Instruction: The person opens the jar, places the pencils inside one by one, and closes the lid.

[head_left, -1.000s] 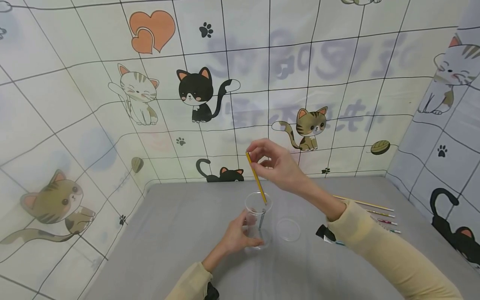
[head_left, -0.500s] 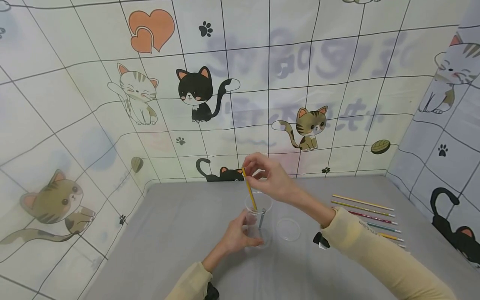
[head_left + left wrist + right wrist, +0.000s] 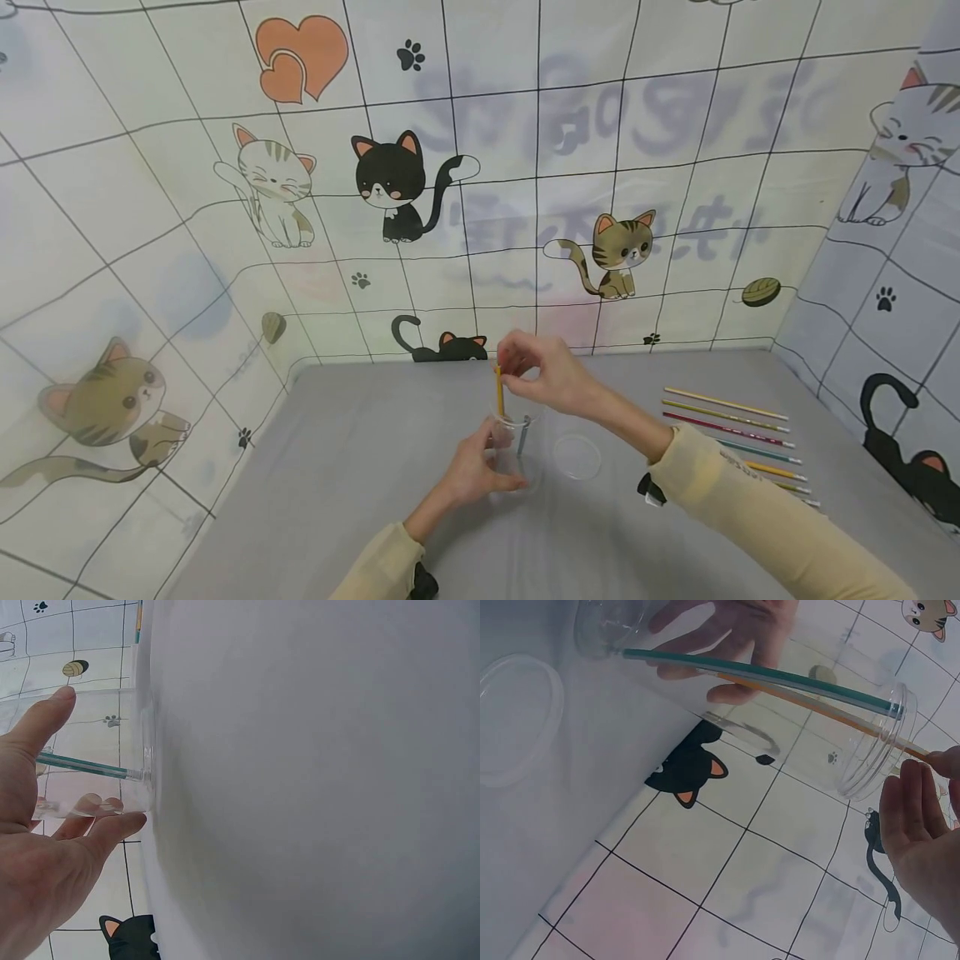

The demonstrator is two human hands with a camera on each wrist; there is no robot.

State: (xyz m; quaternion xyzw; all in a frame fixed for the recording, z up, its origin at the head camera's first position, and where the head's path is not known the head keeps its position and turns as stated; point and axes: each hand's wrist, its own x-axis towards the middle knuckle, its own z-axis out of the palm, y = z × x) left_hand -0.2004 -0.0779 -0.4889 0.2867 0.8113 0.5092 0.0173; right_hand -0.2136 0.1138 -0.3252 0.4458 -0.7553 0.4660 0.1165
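Observation:
My left hand (image 3: pixel 472 471) grips a clear plastic jar (image 3: pixel 535 471) that stands upright on the table. Its thumb and fingers wrap the jar's lower part in the left wrist view. Inside leans a teal pencil (image 3: pixel 757 671), running from near the base up to the mouth. Above the rim, my right hand (image 3: pixel 551 375) pinches the upper end of a yellow pencil (image 3: pixel 500 393) between thumb and fingertips. Most of this pencil is down inside the jar, its lower part showing through the wall beside the teal one in the right wrist view.
A clear round lid (image 3: pixel 577 458) lies on the grey table (image 3: pixel 337 483) just right of the jar. Several pencils (image 3: pixel 726 428) lie in a row farther right, some partly hidden by the right sleeve (image 3: pixel 738 504). A cat-patterned cloth (image 3: pixel 510 142) hangs behind.
My right hand has moved down, lowering the yellow pencil into the jar and tilting it nearer upright. More of the pencil row shows as the right sleeve shifts. My left hand stays put.

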